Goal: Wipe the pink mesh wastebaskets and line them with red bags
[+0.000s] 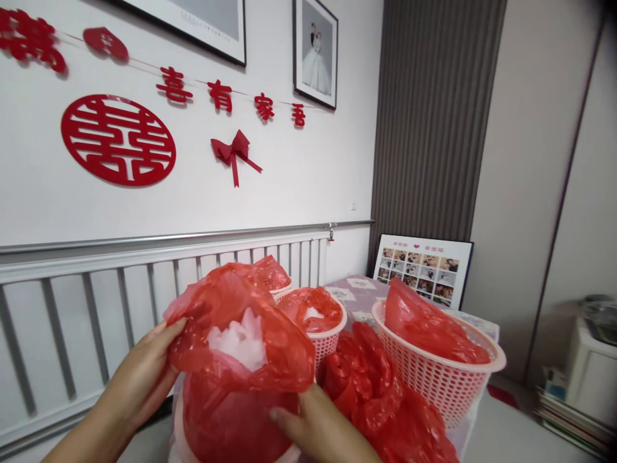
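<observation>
A red plastic bag lines a pale pink basket right in front of me, its loose mouth standing up above the rim. Through the opening shows something white and crumpled, perhaps tissue; I cannot make out its kind. My left hand pinches the bag's edge on the left, thumb on top and the other fingers mostly behind the film. On the right, my right hand has its thumb in front of the bag and its fingers tucked under the overhanging edge, largely hidden.
Behind stands a pink basket with a red bag and white contents; another bagged basket is farther back. To the right are a bag-lined basket and heaped red plastic bags. A radiator runs along the wall; a photo board leans behind.
</observation>
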Available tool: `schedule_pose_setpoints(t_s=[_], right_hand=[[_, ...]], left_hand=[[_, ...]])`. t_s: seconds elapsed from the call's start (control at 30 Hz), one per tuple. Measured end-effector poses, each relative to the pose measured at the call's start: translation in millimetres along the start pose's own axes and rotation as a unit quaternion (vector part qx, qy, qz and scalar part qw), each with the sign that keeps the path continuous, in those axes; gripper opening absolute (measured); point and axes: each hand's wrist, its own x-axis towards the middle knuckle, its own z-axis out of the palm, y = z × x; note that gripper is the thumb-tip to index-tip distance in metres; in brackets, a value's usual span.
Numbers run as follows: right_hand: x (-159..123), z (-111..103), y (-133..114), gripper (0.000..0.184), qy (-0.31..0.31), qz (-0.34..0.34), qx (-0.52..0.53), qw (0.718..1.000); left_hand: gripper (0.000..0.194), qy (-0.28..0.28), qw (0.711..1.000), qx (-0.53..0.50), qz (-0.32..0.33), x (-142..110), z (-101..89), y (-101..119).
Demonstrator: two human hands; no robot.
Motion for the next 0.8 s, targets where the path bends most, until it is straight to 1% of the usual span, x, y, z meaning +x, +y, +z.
schedule_pose_setpoints(t_s=[0.07, 0.1, 0.17, 0.2, 0.23, 0.27, 0.33, 0.37, 0.4, 0.47, 0.57, 0.63, 0.67, 0.7, 0.73, 0.77, 0.8], right_hand=[[3.0, 5.9, 0.6, 0.065, -0.023, 0.005, -0.024, 0.999], [4.5, 5.1, 2.0, 0.062, -0.039, 0.008, -0.038, 0.998], [8.2, -4.7, 5.8, 0.052, -0.068, -0.010, -0.050, 0.996], [10.2, -12.9, 7.9, 0.049, -0.064, -0.023, -0.047, 0.997], [12.3, -22.3, 9.7, 0.048, -0.045, -0.031, -0.044, 0.998], [14.3, -31.9, 11.2, 0.049, -0.013, -0.032, -0.041, 0.999], [17.4, -47.5, 12.8, 0.055, 0.052, -0.020, -0.043, 0.998], [18.5, -52.0, 12.7, 0.056, 0.068, -0.012, -0.045, 0.997], [19.6, -53.8, 12.2, 0.058, 0.069, -0.005, -0.044, 0.997], [22.4, -49.8, 10.7, 0.070, 0.058, 0.016, -0.041, 0.997], [31.5, -32.7, 10.9, 0.092, 0.032, 0.046, -0.050, 0.997], [42.2, -21.0, 14.6, 0.101, 0.001, 0.043, -0.092, 0.995], [48.9, -16.7, 17.3, 0.099, -0.022, 0.042, -0.127, 0.991], [56.4, -14.1, 20.1, 0.090, -0.044, 0.041, -0.165, 0.984], [64.3, -13.7, 22.6, 0.072, -0.060, 0.040, -0.199, 0.977], [72.3, -15.8, 24.4, 0.049, -0.066, 0.040, -0.223, 0.972], [79.9, -20.5, 25.3, 0.027, -0.058, 0.038, -0.232, 0.970]], left_hand=[[0.031, -0.002, 1.000, -0.014, 0.014, 1.0, 4.4, 0.6], [0.033, -0.006, 1.000, -0.011, 0.005, 1.5, 4.2, -3.4], [0.038, -0.018, 0.999, 0.010, -0.036, 2.5, -1.4, -18.6], [0.041, -0.027, 0.998, 0.022, -0.060, 2.8, -6.5, -28.5], [0.044, -0.038, 0.995, 0.031, -0.083, 3.2, -12.7, -38.8], [0.048, -0.047, 0.993, 0.035, -0.104, 3.6, -19.5, -48.5], [0.056, -0.044, 0.988, 0.037, -0.141, 4.4, -32.0, -63.0], [0.059, -0.039, 0.986, 0.038, -0.155, 4.7, -36.8, -67.1], [0.062, -0.033, 0.985, 0.039, -0.162, 4.9, -39.9, -69.0], [0.062, -0.028, 0.986, 0.044, -0.157, 4.8, -41.6, -67.9], [0.059, -0.040, 0.988, 0.042, -0.141, 4.6, -36.7, -62.0], [0.057, -0.047, 0.989, 0.036, -0.135, 6.0, -33.9, -59.4], [0.054, -0.047, 0.990, 0.034, -0.130, 7.2, -33.8, -58.7], [0.052, -0.044, 0.991, 0.034, -0.122, 8.6, -34.9, -58.2], [0.048, -0.035, 0.992, 0.036, -0.114, 9.8, -37.2, -57.9], [0.046, -0.025, 0.993, 0.035, -0.109, 10.6, -40.8, -57.6], [0.045, -0.017, 0.994, 0.032, -0.106, 10.5, -45.5, -57.8]])
